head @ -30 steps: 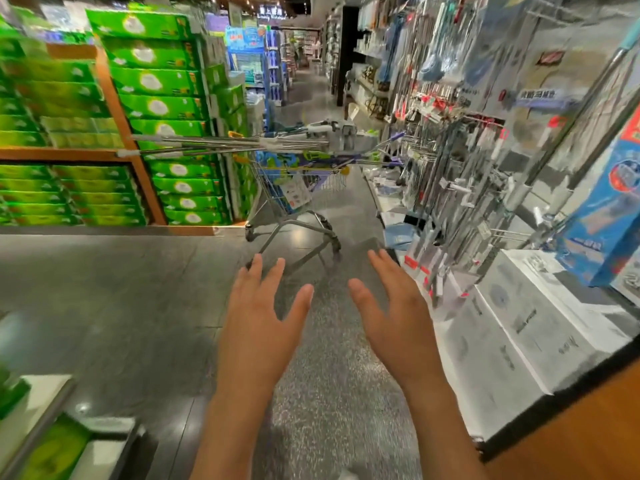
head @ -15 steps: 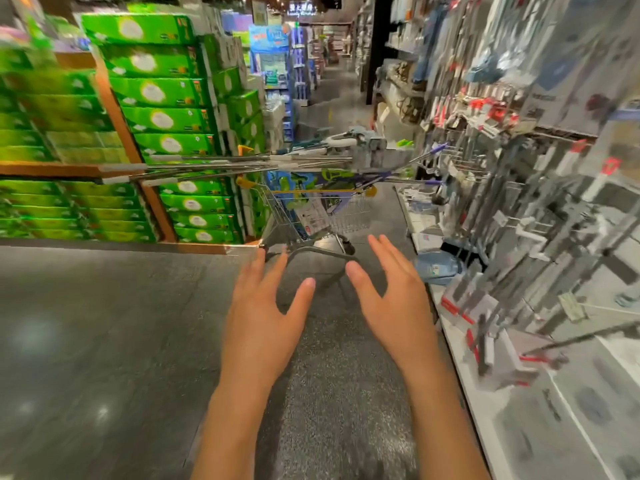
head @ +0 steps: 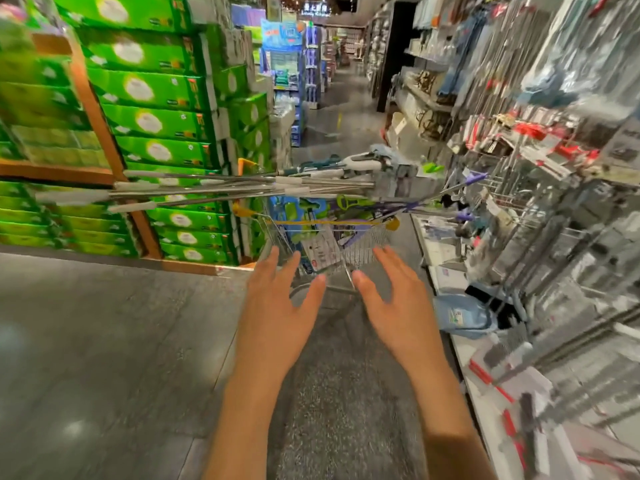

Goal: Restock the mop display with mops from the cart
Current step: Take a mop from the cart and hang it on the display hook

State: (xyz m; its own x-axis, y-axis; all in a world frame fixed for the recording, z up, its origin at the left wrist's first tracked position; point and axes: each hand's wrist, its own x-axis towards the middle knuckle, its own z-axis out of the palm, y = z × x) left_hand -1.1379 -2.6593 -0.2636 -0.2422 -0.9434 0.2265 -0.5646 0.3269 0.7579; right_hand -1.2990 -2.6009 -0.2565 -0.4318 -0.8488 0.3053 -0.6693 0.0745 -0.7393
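Note:
A wire shopping cart (head: 370, 237) stands in the aisle straight ahead. Several mops lie across its top, their long metal handles (head: 207, 194) sticking out to the left and their heads at the right. Coloured packaged items fill the basket. My left hand (head: 273, 313) and my right hand (head: 394, 306) are stretched out toward the cart, fingers spread, holding nothing. Both are short of the cart and do not touch it. The mop display (head: 540, 209) of hanging handles and hooks runs along the right side.
Stacks of green boxes (head: 149, 123) on an orange-edged shelf fill the left side. A blue pack (head: 457, 315) lies on the white base shelf at right. Grey floor stretches between me and the cart, and the aisle runs on behind it.
The view has moved closer to the cart and it looks larger. Both hands stay raised and spread, now nearer the cart's near end.

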